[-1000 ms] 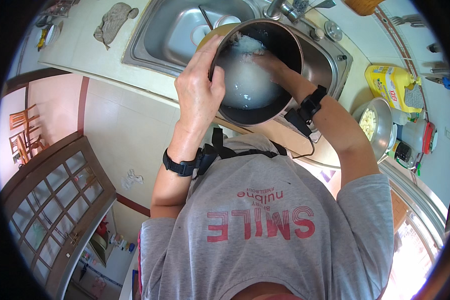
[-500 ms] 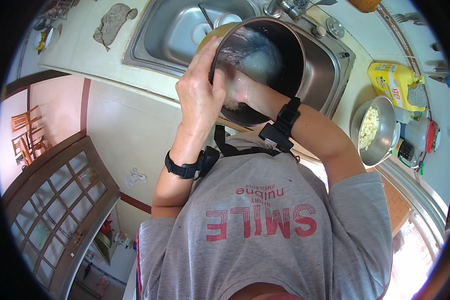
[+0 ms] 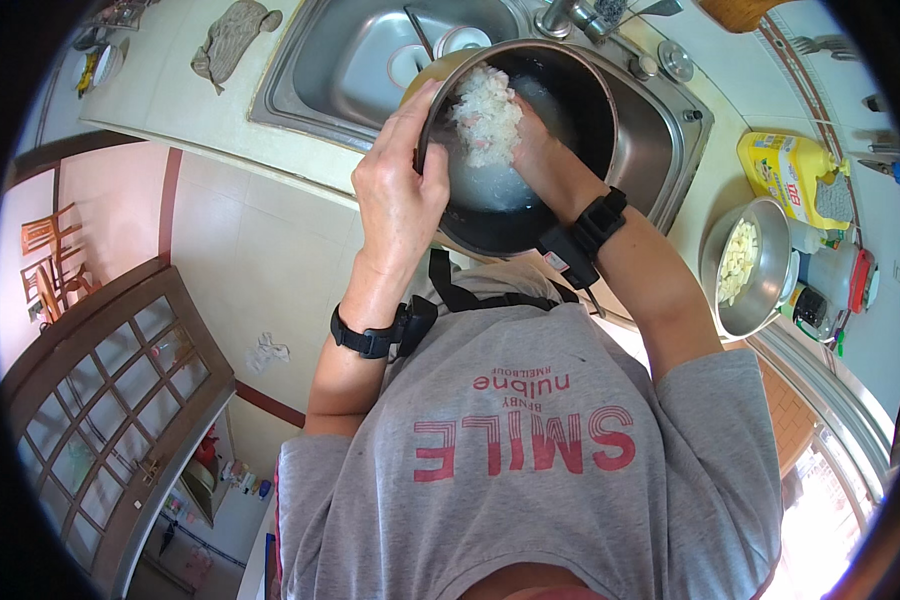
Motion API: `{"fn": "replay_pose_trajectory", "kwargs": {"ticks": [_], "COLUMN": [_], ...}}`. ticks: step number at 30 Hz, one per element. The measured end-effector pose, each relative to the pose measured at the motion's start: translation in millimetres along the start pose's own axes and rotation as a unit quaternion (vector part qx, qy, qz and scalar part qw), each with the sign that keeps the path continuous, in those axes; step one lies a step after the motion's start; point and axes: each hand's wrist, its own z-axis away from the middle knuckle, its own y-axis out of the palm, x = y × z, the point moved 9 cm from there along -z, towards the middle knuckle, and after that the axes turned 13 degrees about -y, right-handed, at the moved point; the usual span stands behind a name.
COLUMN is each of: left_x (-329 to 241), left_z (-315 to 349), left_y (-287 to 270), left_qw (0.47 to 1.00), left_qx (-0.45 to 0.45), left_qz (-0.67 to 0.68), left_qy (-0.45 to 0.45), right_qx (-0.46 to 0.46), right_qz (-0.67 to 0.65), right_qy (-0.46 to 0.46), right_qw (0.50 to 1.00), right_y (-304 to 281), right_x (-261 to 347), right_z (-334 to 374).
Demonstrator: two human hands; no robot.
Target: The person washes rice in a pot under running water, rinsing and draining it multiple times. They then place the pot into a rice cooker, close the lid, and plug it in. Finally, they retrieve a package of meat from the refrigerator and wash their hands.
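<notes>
Grip on dark pot (image 3: 595,125) at its left rim with left hand (image 3: 400,185), thumb over the edge, fingers along the outer side; fingertips hard to make out there. Inside the pot, right hand (image 3: 548,162) loaded with a clump of white rice (image 3: 485,112), just above cloudy water (image 3: 495,192). Cannot tell how tightly curled, with fingers mostly buried among grains. Cannot see through to the pot's bottom, nor how much rice below the surface. Steel sink (image 3: 345,62) behind the pot, largely blocked by it in the middle. White dishes (image 3: 407,66) up and left of the pot, overlapped by its yellowish outer wall. Faucet (image 3: 558,20) beyond the pot, cut off by the upper edge. Crumpled grey cloth (image 3: 232,45) well left of the pot. Metal bowl (image 3: 713,255) right of the pot, with pale chopped pieces (image 3: 737,262), too small to identify. Yellow jug (image 3: 788,170) behind that, also right of the pot.
</notes>
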Motion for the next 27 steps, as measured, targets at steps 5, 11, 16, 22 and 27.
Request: {"fn": "replay_pose_trajectory", "kwargs": {"ticks": [5,11,16,22,27], "left_x": [4.2,1.9,-0.3,-3.2,-5.3], "left_z": [-1.1,-1.4,-1.5,-3.6,-3.4], "left_y": [1.5,0.9,3.4,5.1,7.0], "left_qw": [1.000,1.000,1.000,1.000,1.000], "left_qx": [0.007,-0.002,0.003,-0.001,-0.002], "left_qz": [0.008,0.003,0.012,0.011,0.013], "left_qy": [-0.027,-0.011,-0.012,0.003,0.008], "right_qx": [-0.071,-0.216,-0.257,-0.033,-0.069], "right_qz": [0.034,0.303,0.584,0.933,0.902], "right_qy": [0.006,0.029,0.018,0.072,0.081], "right_qw": [0.997,0.928,0.770,0.352,0.418], "right_y": [2.3,0.8,-4.3,7.2,-6.4], "right_x": [12.9,36.9,61.2,79.5,97.8], "right_z": [-1.1,22.0,19.2,-18.4,1.6]}}
